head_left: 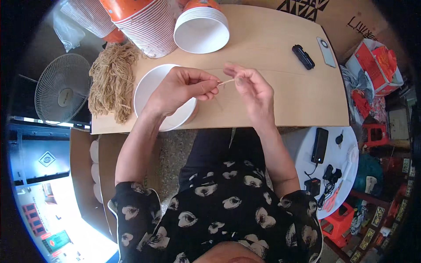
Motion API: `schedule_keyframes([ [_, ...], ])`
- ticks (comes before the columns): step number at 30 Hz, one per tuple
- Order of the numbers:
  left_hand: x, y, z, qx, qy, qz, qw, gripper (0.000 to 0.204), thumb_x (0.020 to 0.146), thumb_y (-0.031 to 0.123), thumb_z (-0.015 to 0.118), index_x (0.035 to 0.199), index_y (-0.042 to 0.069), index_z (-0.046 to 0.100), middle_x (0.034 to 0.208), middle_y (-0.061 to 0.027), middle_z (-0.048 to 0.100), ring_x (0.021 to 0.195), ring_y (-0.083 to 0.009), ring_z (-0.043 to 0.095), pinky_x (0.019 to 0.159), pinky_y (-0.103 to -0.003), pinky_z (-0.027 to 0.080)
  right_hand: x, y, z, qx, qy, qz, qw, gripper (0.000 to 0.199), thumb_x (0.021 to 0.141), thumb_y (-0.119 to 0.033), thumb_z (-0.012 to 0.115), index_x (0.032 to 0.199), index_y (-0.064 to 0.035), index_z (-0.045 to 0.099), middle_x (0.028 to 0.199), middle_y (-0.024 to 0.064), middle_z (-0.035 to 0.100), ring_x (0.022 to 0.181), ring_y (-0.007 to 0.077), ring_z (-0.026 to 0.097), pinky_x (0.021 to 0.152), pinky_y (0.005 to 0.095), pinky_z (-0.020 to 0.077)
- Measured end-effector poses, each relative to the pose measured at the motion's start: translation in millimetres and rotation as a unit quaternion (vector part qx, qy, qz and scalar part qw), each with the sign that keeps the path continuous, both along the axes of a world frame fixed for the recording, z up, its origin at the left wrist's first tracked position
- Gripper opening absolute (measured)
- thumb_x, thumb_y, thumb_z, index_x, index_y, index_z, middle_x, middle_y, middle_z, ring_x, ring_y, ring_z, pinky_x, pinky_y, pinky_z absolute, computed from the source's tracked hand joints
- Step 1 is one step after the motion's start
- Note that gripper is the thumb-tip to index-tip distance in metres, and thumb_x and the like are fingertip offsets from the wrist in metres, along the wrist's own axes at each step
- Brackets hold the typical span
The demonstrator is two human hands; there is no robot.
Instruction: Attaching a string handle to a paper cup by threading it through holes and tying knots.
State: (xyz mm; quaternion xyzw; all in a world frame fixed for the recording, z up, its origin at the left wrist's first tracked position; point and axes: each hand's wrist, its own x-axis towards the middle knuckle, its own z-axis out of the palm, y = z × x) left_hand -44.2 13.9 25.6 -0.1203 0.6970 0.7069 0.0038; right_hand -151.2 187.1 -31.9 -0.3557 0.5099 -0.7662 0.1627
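Note:
Between my hands a short, thin tan string runs over the table. My left hand pinches one end with thumb and fingertips, above the rim of a white paper bucket. The other end meets the thumb of my right hand, whose fingers curl around it. A thick bundle of loose tan strings lies at the table's left edge, beside the bucket. My left hand and forearm hide part of the bucket.
Tall stacks of orange and white paper buckets and a shorter stack stand at the back. A black object and a phone lie at the right on the table. A fan is left, a white stool right.

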Motion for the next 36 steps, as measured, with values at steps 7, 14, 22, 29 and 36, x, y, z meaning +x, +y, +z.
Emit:
schedule_keyframes([
  [7, -1, -3, 0, -0.013, 0.004, -0.007, 1.000, 0.022, 0.093, 0.015, 0.067, 0.105, -0.004, 0.068, 0.086, -0.0073, 0.070, 0.076, -0.0091, 0.065, 0.071, -0.022, 0.054, -1, 3, 16, 0.119, -0.072, 0.038, 0.990, 0.021, 0.100, -0.026, 0.056, 0.095, -0.0062, 0.055, 0.076, -0.0031, 0.055, 0.067, 0.0032, 0.047, 0.060, 0.0184, 0.0372],
  [14, 2, -5, -6, -0.030, 0.022, -0.004, 0.999, 0.022, 0.091, 0.016, 0.069, 0.103, -0.002, 0.071, 0.083, -0.0051, 0.070, 0.075, -0.0085, 0.063, 0.071, -0.023, 0.053, -12, 7, 15, 0.093, -0.048, 0.065, 0.992, 0.019, 0.096, -0.021, 0.063, 0.093, -0.0025, 0.062, 0.070, -0.0051, 0.051, 0.063, 0.0027, 0.043, 0.056, 0.0183, 0.0340],
  [22, 10, 0, -3, -0.018, 0.014, -0.007, 1.000, 0.017, 0.089, 0.012, 0.071, 0.101, -0.001, 0.072, 0.085, -0.0035, 0.070, 0.076, -0.0067, 0.062, 0.072, -0.021, 0.051, -3, -11, 14, 0.030, -0.203, 0.105, 0.973, 0.015, 0.092, -0.018, 0.068, 0.097, -0.0031, 0.066, 0.069, -0.0045, 0.055, 0.056, 0.0012, 0.042, 0.047, 0.0170, 0.0273],
  [29, 21, -2, -17, -0.073, 0.118, 0.046, 0.989, 0.017, 0.087, 0.007, 0.073, 0.102, 0.002, 0.073, 0.090, -0.0047, 0.072, 0.084, -0.0081, 0.065, 0.078, -0.022, 0.054, 14, -22, 15, 0.046, -0.236, 0.104, 0.965, 0.011, 0.093, -0.012, 0.065, 0.099, -0.0031, 0.064, 0.076, -0.0022, 0.056, 0.054, 0.0008, 0.039, 0.045, 0.0170, 0.0259],
  [36, 32, -3, -20, -0.052, 0.139, 0.090, 0.985, 0.022, 0.086, 0.007, 0.074, 0.107, 0.001, 0.072, 0.092, -0.0064, 0.072, 0.082, -0.0094, 0.066, 0.075, -0.023, 0.055, 23, -26, 27, 0.059, -0.258, 0.101, 0.959, 0.012, 0.093, -0.014, 0.066, 0.099, -0.0037, 0.064, 0.070, -0.0049, 0.053, 0.051, 0.0010, 0.033, 0.045, 0.0178, 0.0256],
])
